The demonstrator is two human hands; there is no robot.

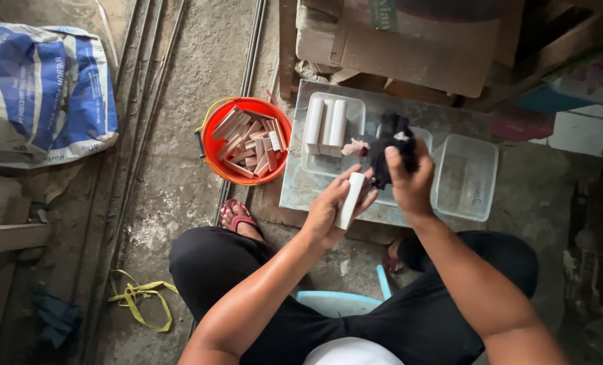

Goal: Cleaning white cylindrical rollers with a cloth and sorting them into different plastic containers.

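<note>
**White block being held beside a black cloth**

The white block point(351, 200) is standing nearly upright, its long axis running near to far, tilted slightly right. The left hand point(328, 215) is curling its fingers point(364, 197) around it. Just right, the right hand point(410, 182) is clenching a black cloth point(387, 149), above a grey slab point(294, 182) carrying clear trays point(465, 177). An orange bucket point(213, 145) of wooden blocks is sitting left.
</note>
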